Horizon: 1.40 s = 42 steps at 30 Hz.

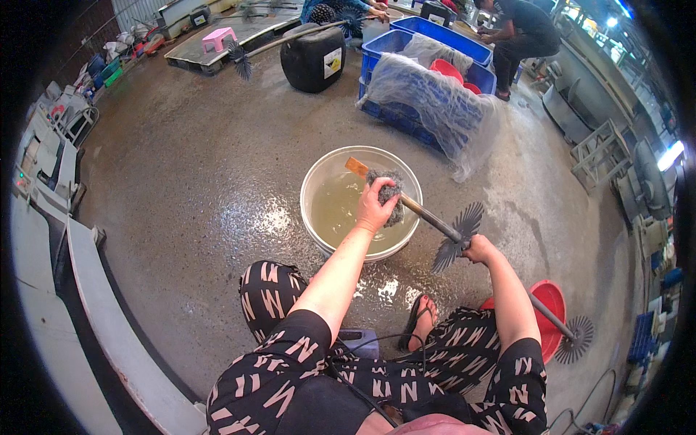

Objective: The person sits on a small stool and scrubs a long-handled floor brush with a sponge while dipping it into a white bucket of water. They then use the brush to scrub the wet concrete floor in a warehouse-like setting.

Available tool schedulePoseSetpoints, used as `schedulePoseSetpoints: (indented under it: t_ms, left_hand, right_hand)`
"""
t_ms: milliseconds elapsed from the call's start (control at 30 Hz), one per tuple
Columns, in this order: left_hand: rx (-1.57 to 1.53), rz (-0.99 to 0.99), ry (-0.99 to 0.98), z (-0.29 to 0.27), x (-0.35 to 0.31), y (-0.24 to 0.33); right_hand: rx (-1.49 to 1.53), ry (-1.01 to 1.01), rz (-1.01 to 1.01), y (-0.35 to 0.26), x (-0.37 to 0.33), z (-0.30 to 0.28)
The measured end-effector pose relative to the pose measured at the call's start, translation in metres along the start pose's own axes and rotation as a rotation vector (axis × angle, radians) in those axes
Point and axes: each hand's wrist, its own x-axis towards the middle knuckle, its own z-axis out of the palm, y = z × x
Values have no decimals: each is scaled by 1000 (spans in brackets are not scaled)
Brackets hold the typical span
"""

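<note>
My left hand (375, 206) is closed on a grey steel wool pad (395, 185), which is wrapped round a long metal rod (428, 216). Beneath it stands a round white bucket (310, 225) of murky, yellowish water. The rod's flat, orange-brown end (356, 167) sticks out past the pad above the water. My right hand (477, 249) grips the rod just beside a dark disc of radial blades (460, 235). From there the rod slants down to the right, under my forearm, to a second bladed disc (575, 339) at its other end.
A red basin (547, 304) lies under the rod at right. Ahead are blue crates (406, 119) draped with translucent sheeting, a black jerrycan (308, 65) and a pink stool (219, 39). Two people work at the back. A cable (602, 406) runs across the wet floor at lower right.
</note>
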Motion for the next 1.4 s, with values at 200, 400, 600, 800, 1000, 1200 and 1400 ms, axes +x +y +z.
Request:
schedulePoseSetpoints:
  t_ms: [200,400,600,800,1000,1200,1400]
  left_hand:
    - [-87,39,84,-5,3,-9]
    - [1,15,464,-36,25,-2]
    - [677,-547,-90,-57,35,-31]
    - [839,-562,-1309,-54,9,-109]
    - [165,-366,-975,-96,61,-46]
    - [297,-166,-141,-68,90,-53]
    - [679,-106,-198,-43,91,-20]
  right_hand:
    - [80,216,-31,3,0,19]
    - [210,171,-64,3,-7,4]
    - [483,-120,-79,24,18,5]
    - [301,-47,-67,15,22,9]
    - [138,130,14,2,5,5]
    - [100,156,-16,-12,-5,-1]
    - [131,141,39,-8,-12,-4]
